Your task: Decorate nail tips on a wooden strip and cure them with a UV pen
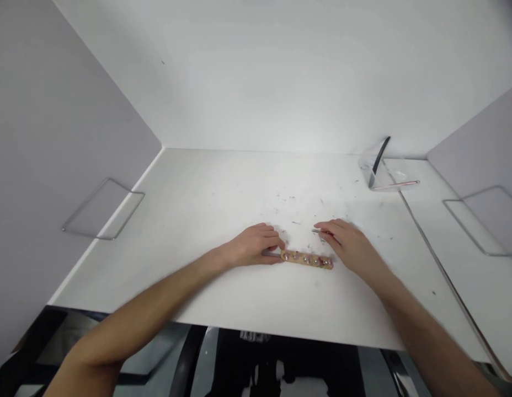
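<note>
A narrow tan strip (299,257), set with several shiny pinkish bead-like pieces, lies on the white table in front of me. My left hand (258,245) is closed at the strip's left end, thumb and fingers pinching there. A greyish thin piece (271,253) shows between those fingers; what it is I cannot make out. Above the strip's right end, my right hand (345,240) pinches a thin, metallic-looking tool (316,231). Its tip points left, and most of it is hidden by the fingers. The tool is apart from the strip.
At the back right stands a clear plastic holder (390,186) with a dark curved strip (379,160) and a thin pinkish stick (399,184). Small dark specks dot the table (223,187). Wire frames (115,237) project from both side walls.
</note>
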{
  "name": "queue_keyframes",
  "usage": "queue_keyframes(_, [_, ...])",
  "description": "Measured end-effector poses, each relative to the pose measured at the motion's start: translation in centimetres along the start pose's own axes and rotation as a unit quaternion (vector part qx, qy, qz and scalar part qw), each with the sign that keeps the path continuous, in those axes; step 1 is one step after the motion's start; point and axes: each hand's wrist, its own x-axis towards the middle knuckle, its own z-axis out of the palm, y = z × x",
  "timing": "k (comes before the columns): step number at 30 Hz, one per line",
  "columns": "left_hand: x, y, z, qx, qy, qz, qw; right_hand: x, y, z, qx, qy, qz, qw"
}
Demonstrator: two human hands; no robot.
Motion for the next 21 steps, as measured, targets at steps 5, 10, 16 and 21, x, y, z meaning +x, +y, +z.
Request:
queue_keyframes(5, [-0.1,-0.1,0.1,-0.003,0.007,0.006,1.000,-0.3,-0.8,-0.7,0.240,-0.015,0.094,0.966])
queue_keyframes(10, [-0.1,0.0,0.1,0.001,0.005,0.004,1.000,-0.2,0.2,-0.1,0.429,-0.017,0.121,0.895])
queue_keyframes(16, [-0.2,-0.1,0.1,-0.006,0.013,0.008,1.000,0.0,-0.2,-0.1,0.493,-0.013,0.138,0.859])
queue_keyframes(21, [-0.3,-0.2,0.3,-0.003,0.008,0.003,1.000,-0.1,-0.9,-0.5,0.520,-0.009,0.160,0.839])
